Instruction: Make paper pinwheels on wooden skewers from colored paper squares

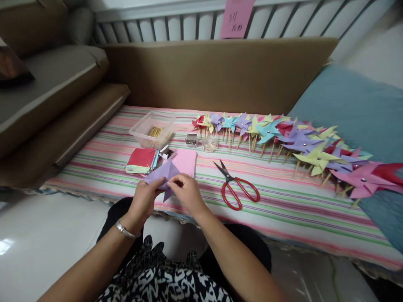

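Observation:
A purple paper square [164, 171], partly folded, is held up between my two hands over the front of the striped cloth. My left hand [147, 193] grips it from the left, thumb on top. On the other side my right hand [185, 191] pinches the paper near its middle; the fingertips hide what lies between them. Just behind the paper are a pink paper sheet [185, 161] and a stack of coloured paper squares [141, 158] with red on top. Red-handled scissors [234, 184] lie to the right, blades apart.
A clear plastic box [143, 128] holds short wooden sticks. Near it stand two small boxes of metal pins [191, 140] and a clear cup [209, 145] of small pale pieces. Many finished paper pinwheels [304, 140] line the right side.

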{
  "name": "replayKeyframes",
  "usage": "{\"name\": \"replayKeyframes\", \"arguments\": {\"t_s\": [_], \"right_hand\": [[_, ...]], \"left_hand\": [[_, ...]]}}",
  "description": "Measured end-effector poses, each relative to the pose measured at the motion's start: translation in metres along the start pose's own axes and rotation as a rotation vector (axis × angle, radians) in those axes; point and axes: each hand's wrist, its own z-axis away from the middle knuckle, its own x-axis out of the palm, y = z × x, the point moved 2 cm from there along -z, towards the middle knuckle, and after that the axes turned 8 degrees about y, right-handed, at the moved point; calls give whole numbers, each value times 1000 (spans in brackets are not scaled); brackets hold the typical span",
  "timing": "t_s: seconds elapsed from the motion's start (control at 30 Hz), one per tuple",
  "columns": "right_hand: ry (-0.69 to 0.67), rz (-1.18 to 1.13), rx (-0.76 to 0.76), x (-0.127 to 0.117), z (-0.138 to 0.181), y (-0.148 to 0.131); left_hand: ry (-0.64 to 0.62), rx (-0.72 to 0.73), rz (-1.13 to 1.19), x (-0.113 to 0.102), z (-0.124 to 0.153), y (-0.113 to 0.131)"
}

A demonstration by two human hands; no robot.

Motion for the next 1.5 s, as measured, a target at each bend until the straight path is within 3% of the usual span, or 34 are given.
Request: {"name": "replayKeyframes", "arguments": {"t_s": [0.3, 0.6, 0.8, 1.17, 1.33, 1.43, 1.5], "right_hand": [[-9, -52, 102, 2, 2, 8], [5, -105, 149, 1, 1, 6], [-6, -111, 172, 2, 1, 4], [-22, -78, 163, 3, 3, 7], [77, -91, 155, -4, 0, 9], [196, -148, 240, -9, -6, 13], [157, -273, 373, -10, -8, 17]], "left_hand": [[-33, -52, -23, 2, 5, 3], [-154, -31, -40, 2, 9, 6], [-49, 24, -79, 2, 8, 1], [29, 10, -122, -1, 4, 1], [-3, -10, -73, -1, 3, 3], [-7, -15, -80, -3, 2, 3], [-6, -15, -96, -4, 2, 4]]}}
